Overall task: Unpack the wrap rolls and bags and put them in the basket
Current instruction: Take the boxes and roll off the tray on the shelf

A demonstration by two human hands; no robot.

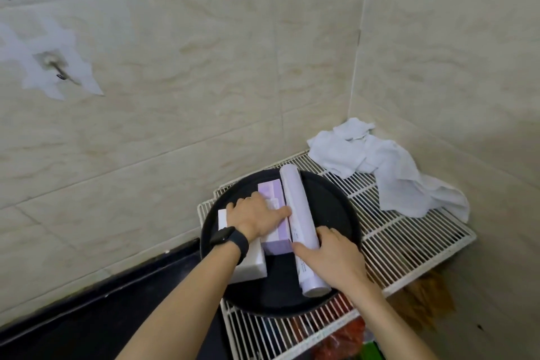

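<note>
A round black basket (336, 202) sits on a white wire rack. Inside it lie a long pale-lilac wrap roll (298, 207), a purple-and-white box (274, 188) beside it, and a white box (252, 264) at the left. My left hand (257, 216), with a dark watch on the wrist, rests flat on the purple box, fingertips touching the roll. My right hand (330, 254) lies on the near part of the roll, fingers spread over it. Whether either hand grips is unclear.
The wire rack (409, 237) fills the tiled corner, with a crumpled white cloth (388, 169) at its back right. Coloured packets (347, 336) show beneath the rack. A black counter edge (102, 301) runs along the left wall. A hook (55, 69) hangs on the tiles.
</note>
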